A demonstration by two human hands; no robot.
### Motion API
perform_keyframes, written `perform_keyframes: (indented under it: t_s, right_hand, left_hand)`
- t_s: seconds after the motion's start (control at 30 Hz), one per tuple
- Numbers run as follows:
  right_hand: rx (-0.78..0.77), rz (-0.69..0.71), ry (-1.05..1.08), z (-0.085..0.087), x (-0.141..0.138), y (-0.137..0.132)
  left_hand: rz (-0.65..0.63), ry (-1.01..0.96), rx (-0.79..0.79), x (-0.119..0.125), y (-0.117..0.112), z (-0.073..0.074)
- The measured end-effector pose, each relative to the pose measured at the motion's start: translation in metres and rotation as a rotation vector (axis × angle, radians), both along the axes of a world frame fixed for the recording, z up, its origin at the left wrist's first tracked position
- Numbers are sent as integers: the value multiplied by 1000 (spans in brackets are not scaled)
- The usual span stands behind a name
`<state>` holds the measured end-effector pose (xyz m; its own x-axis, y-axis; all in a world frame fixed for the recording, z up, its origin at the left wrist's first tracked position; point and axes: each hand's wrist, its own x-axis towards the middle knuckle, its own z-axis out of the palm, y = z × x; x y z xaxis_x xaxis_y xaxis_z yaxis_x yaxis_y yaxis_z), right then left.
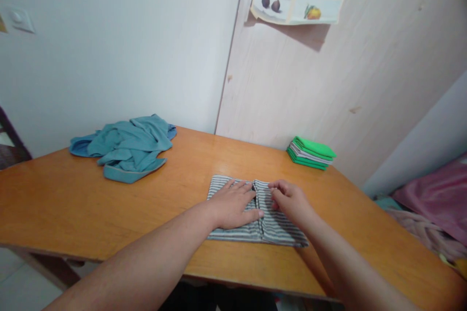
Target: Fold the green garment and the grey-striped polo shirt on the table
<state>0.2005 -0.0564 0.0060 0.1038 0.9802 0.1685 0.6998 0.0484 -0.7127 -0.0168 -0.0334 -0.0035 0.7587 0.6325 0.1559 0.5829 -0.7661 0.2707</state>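
Observation:
A grey-and-white striped cloth (284,228) lies folded flat near the front of the table, its two folded sides meeting along a seam-like line right of its middle. My left hand (235,204) rests palm down on the left side, fingers stretched out and the thumb reaching across that line. Over the right side is my right hand (288,199), its fingers half curled and a little apart. No cloth shows lifted between them. Whether its fingertips touch the fabric I cannot tell.
A crumpled teal garment (127,141) lies at the back left of the wooden table (146,218). Folded green and grey cloths (312,153) are stacked at the back right. Pink fabric (434,199) is beyond the right edge. The wall (164,48) stands behind.

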Motion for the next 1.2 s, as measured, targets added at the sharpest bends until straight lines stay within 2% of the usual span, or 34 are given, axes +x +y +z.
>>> perform_keyframes:
  t_s: [0.1,0.3,0.5,0.63,0.73,0.9,1.2]
  right_hand:
    - [176,-2,-215,-7,2,-3]
    - [224,109,-375,-8,-12,-9]
    - [168,230,-474,-11,-18,-4]
    - [41,248,-579,-22,-18,-2]
    - [-40,260,-603,-26,-19,-4]
    - [-81,263,-621,-24,-22,-6]
    - [-90,292,-560,-24,-19,-1]
  left_hand:
    - [9,-36,1,1,3,-2]
    - [81,-197,-30,1,9,-1]
    - [151,-337,-25,2,17,-6]
    - [194,-376,2,3,22,-14]
    - [146,-338,35,2,20,-15]
    - [64,-237,108,1,15,-11]
    - [60,-147,184,1,16,-15]
